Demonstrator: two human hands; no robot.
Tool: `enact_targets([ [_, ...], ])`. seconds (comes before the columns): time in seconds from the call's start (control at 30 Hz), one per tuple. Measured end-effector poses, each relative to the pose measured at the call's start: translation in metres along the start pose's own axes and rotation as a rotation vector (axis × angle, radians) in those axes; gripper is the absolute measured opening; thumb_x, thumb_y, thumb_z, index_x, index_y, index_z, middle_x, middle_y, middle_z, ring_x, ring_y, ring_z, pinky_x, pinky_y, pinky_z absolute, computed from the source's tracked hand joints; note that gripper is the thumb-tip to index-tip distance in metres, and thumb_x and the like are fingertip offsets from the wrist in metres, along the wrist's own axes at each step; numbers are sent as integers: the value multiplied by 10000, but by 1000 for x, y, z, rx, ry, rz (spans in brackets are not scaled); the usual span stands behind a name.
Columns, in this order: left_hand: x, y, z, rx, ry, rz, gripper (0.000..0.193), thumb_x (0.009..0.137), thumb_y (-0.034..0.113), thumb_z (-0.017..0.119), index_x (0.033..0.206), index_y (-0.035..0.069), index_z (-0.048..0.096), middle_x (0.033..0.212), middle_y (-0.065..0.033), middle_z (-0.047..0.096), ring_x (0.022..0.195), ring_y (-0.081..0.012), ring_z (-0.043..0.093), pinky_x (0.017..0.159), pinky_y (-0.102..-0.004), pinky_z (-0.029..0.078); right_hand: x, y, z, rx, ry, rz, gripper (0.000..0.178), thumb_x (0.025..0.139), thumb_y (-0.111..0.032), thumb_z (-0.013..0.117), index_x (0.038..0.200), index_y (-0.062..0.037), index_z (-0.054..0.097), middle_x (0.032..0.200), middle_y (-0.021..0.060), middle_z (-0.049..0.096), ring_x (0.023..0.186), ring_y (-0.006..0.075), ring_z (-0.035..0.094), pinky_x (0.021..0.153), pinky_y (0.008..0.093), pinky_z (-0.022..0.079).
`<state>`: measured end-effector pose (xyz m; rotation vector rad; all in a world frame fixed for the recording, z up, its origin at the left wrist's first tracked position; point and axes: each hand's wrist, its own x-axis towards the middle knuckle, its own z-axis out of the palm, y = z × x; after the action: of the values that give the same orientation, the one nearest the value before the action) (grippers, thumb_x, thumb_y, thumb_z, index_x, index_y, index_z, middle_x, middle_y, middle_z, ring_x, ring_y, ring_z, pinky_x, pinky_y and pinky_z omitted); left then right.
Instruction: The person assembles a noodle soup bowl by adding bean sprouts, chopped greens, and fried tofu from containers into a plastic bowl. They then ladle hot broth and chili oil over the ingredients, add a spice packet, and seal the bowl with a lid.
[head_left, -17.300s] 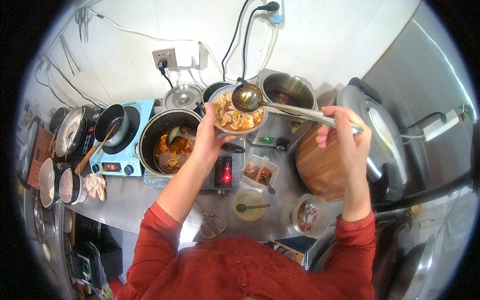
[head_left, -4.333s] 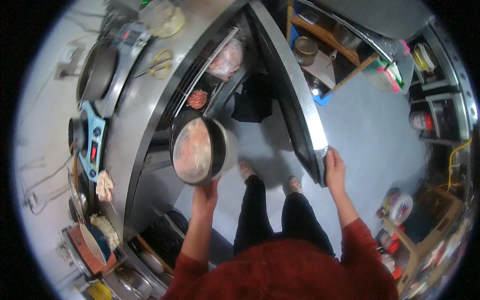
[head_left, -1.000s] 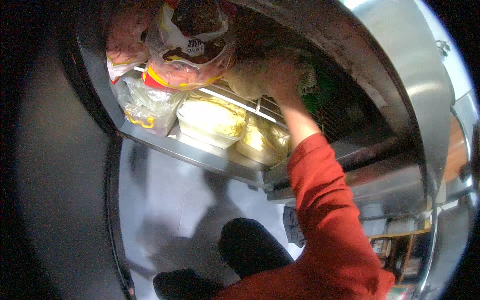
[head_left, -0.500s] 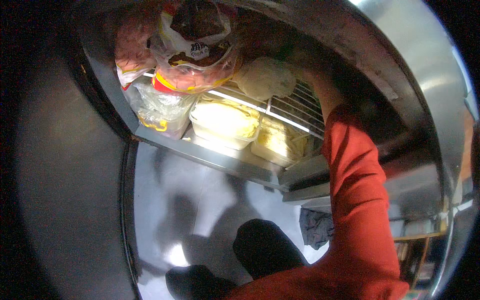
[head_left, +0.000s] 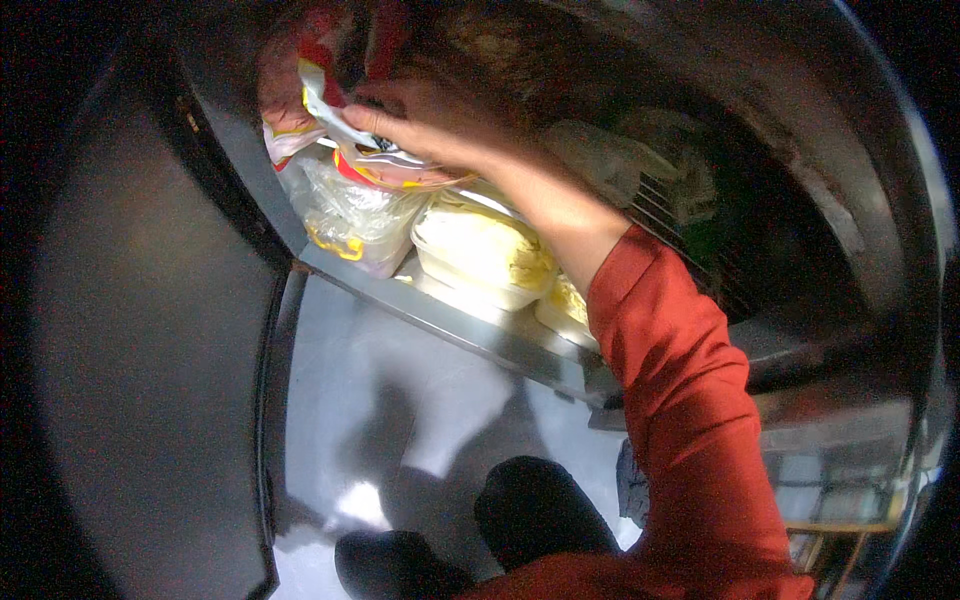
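Note:
My right arm, in a red sleeve, reaches into an open fridge from the lower right. At its upper left my right hand point(head_left: 425, 125) is closed on the top edge of a printed plastic bag point(head_left: 395, 172), thumb over the film. Pinkish contents show through the bag, and my fingers are partly in shadow. Beside it on the left sits another pink, printed bag point(head_left: 285, 105). Just below lie a clear plastic bag with yellow marks point(head_left: 355, 215) and a white tub of pale yellow food point(head_left: 480, 255). My left hand is out of view.
A second tub point(head_left: 570, 303) is partly hidden by my sleeve. Behind my forearm are a wire shelf point(head_left: 655, 205) and a pale wrapped bundle point(head_left: 595, 160). The dark fridge door point(head_left: 150, 330) stands open at left. Below is a pale floor point(head_left: 340, 370).
My right hand has moved left from the shadowed back right of the shelf and taken hold of the printed bag's edge. The view has shifted slightly.

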<state>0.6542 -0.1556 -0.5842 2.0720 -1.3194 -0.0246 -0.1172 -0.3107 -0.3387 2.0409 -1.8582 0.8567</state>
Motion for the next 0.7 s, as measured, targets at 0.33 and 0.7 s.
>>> enact_targets([
  [0.33, -68, 423, 96, -692, -334, 1311, 447, 823, 179, 720, 1242, 103, 585, 1435, -235, 459, 1360, -464, 399, 1104, -564, 331, -7, 14, 6, 189, 42, 108, 354, 944, -357, 620, 1086, -35, 663, 961, 180, 682, 890, 279, 655, 878, 391, 498],
  [0.7, -94, 701, 151, -285, -326, 1622, 617, 862, 641, 503, 1371, 299, 573, 1478, -152, 460, 1402, -383, 350, 1171, -534, 221, -17, 124, -65, -144, 238, 417, 333, 971, -261, 585, 1240, -66, 573, 1129, 138, 633, 1070, 286, 594, 977, 390, 453],
])
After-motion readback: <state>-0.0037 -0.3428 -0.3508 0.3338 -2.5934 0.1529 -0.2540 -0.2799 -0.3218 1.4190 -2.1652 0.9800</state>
